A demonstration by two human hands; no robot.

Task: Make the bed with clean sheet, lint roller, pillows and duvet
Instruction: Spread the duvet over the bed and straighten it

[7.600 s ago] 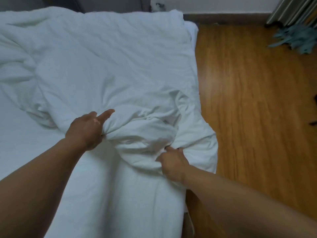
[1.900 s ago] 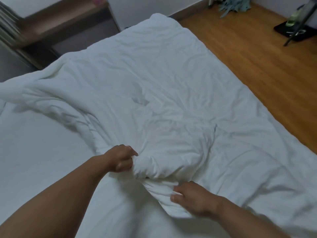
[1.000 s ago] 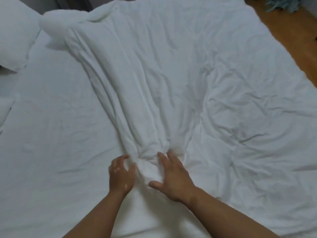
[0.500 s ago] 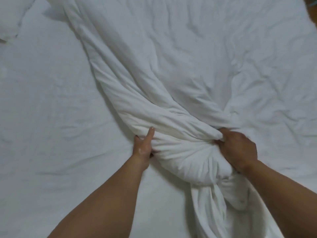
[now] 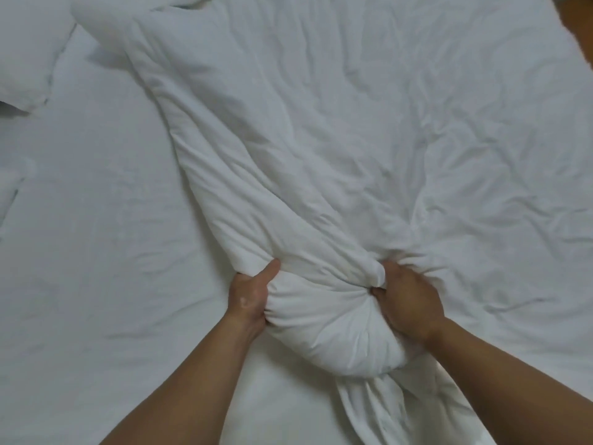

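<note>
Head view, and I've got the left hand [image 5: 248,295] and right hand [image 5: 409,303] each gripping a side of the bunched duvet [image 5: 321,155] by the near edge of the sheet [image 5: 96,236], probably gathering it to spread toward the far-left-corner pillow [image 5: 29,49].

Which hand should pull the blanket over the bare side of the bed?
Probably the left hand. It grips the bunched duvet on its edge beside the bare sheet, so it can drag it that way. The right hand grips the far side.
</note>
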